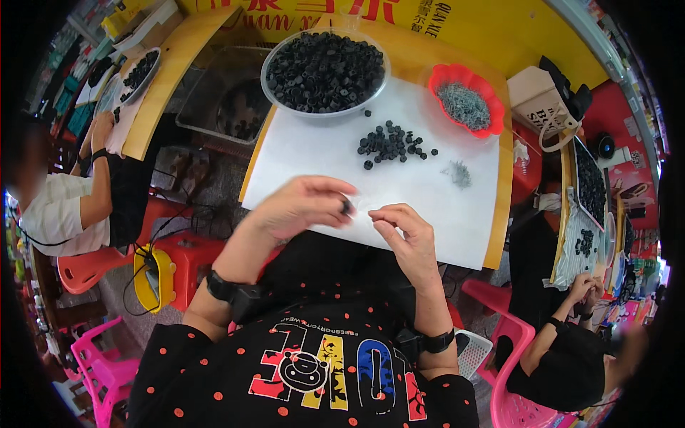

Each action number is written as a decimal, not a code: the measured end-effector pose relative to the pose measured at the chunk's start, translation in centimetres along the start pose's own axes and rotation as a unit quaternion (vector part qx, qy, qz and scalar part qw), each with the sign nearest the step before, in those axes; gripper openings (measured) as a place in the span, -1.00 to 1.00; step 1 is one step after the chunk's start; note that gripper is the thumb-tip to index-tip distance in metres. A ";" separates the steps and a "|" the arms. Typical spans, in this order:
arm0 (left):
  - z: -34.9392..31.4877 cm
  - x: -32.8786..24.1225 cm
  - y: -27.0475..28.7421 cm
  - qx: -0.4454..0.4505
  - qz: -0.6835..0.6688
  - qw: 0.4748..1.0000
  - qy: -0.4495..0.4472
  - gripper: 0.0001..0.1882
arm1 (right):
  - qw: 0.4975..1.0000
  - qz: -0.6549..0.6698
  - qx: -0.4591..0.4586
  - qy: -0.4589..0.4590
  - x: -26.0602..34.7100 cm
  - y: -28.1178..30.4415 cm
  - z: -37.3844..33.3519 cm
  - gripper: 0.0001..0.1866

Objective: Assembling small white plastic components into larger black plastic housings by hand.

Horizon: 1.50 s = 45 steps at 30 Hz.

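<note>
My left hand [307, 205] is over the near edge of the white table sheet, slightly blurred by motion, with a small black knob-like piece [347, 207] between its fingers. Close by on the right, my right hand [408, 232] pinches thumb and forefinger together; whatever is between them is too small to make out. Beyond both hands lies a loose pile of small black pieces [391, 144]. To its right is a little heap of thin silvery metal parts [459, 174].
At the back stand a clear tub [270, 93] full of black pieces and a red scalloped bowl [437, 78] of metal parts. A grey bin [189, 107] is left of the table. People work at tables on both sides; a pink chair [510, 371] is at right.
</note>
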<state>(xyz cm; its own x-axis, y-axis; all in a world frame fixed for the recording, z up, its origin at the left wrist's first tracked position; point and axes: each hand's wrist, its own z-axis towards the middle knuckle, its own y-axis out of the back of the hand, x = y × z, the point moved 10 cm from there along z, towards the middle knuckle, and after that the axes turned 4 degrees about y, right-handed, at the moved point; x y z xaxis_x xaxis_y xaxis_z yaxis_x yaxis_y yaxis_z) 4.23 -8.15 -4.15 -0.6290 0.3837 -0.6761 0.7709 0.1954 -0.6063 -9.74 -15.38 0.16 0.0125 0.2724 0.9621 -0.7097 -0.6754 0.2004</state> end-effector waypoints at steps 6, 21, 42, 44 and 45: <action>-7.5 -12.4 18.6 -0.249 -0.156 0.906 -0.305 -0.77 | 0.986 -0.142 -0.089 -0.022 -2.7 4.7 -0.4 -0.88; -3.8 -10.1 31.3 -0.291 -0.098 0.926 -0.220 -0.45 | 0.969 -0.189 -0.148 -0.052 -5.7 7.5 -0.6 -0.88; 4.7 -0.8 -3.1 -0.040 0.358 0.930 -0.072 -0.72 | 0.953 -0.142 -0.269 -0.011 -4.5 16.4 2.4 -0.79; 6.6 -1.2 -5.4 -0.062 0.412 0.905 -0.086 -0.75 | 0.952 -0.049 -0.300 -0.026 -5.6 17.7 -0.2 -0.77; 7.8 -1.3 -6.5 -0.075 0.452 0.883 -0.103 -0.77 | 0.950 -0.049 -0.305 -0.042 -6.0 18.0 -1.5 -0.78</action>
<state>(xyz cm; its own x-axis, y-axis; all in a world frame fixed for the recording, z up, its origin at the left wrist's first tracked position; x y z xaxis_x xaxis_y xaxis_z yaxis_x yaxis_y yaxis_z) -0.74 -16.99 -2.56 0.2578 0.2743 -0.9264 0.9619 0.0170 0.2727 -23.67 -28.18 -2.25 0.1371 0.2403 0.9610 -0.9783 -0.1191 0.1693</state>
